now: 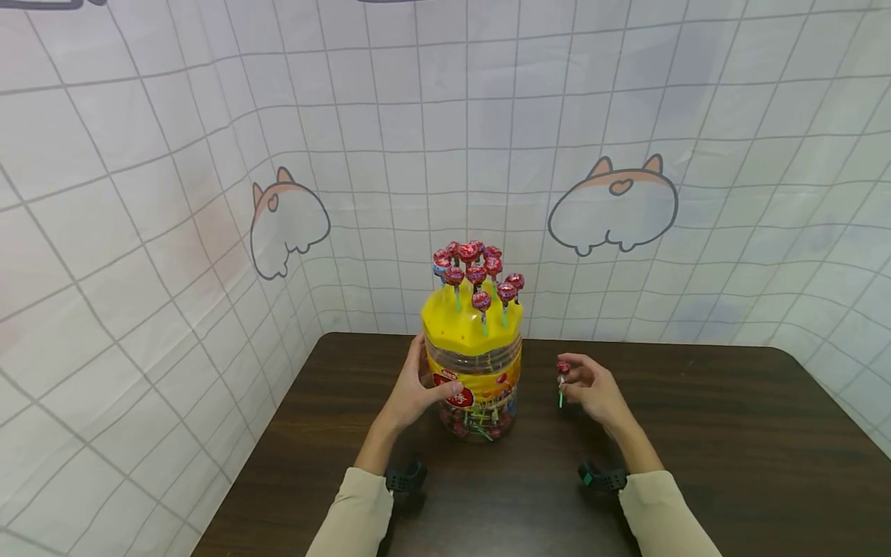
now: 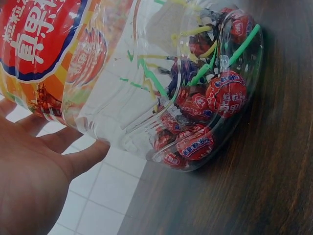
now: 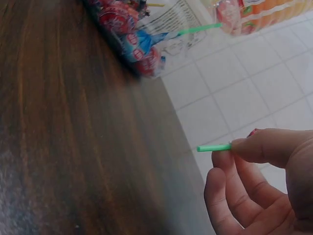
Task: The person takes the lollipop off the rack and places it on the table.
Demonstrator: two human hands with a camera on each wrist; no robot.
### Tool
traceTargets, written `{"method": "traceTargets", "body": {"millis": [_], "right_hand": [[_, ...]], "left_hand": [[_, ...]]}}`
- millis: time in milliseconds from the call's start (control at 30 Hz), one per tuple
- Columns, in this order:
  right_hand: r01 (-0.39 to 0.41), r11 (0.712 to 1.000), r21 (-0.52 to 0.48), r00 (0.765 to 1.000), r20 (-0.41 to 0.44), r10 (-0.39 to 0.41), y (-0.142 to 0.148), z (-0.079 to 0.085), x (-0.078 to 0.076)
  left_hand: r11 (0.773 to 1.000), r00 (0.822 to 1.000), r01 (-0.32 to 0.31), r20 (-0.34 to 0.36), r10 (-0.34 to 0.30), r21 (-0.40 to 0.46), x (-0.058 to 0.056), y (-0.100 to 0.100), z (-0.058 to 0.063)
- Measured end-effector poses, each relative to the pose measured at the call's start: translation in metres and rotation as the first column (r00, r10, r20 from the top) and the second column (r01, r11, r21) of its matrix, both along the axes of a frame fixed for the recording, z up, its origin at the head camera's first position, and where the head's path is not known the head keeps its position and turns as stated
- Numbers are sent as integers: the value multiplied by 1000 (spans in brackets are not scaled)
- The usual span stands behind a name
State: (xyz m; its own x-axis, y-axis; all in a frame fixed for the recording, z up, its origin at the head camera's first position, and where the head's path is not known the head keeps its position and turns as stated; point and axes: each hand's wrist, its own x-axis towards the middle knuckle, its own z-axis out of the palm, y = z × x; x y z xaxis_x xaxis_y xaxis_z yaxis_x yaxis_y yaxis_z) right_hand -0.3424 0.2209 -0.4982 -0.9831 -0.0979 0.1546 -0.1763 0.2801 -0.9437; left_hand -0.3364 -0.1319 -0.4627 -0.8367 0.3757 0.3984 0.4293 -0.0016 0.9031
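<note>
A clear plastic jar (image 1: 480,371) with a yellow lid (image 1: 468,329) stands on the table. Several red-wrapped lollipops (image 1: 476,275), plus a blue one, stick upright out of the lid. More lollipops (image 2: 227,93) with green and yellow sticks lie in the jar's bottom. My left hand (image 1: 414,391) holds the jar from its left side, thumb across the front label and fingers around the far side. To the right of the jar, my right hand (image 1: 588,387) pinches one red lollipop (image 1: 563,368) by its stick. The stick's green end (image 3: 212,148) points down past the fingertips.
Jar and hands are over a dark wooden table (image 1: 696,433). Behind and to the left hangs a white grid-patterned cloth (image 1: 473,116) with cartoon animal drawings, close to the table's far edge. Dark bands (image 1: 602,477) circle both wrists.
</note>
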Motion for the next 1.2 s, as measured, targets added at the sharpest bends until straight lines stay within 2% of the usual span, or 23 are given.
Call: {"method": "traceTargets", "body": {"millis": [133,367,667,933,1200], "right_hand": [[-16,1000,23,1000,22,15,0,-4,-1],[-38,998,50,998,60,35,-2,-10,-1],[-35,997,67,998,60,31,-1,-17,-4],[-30,997,71,998,49,27,2,-17,-6],[-40,993,107,999,24,37,4,-20,-12]], "left_hand": [[1000,1000,18,4,-18,14,1,0,0],[1000,1000,13,7,-13,11,0,-1,-2],[1000,1000,19,4,-19,7,1,-2,-2],[1000,1000,25,10,-25,10,3,-2,1],[1000,1000,26,16,-26,6,0,-1,-2]]}}
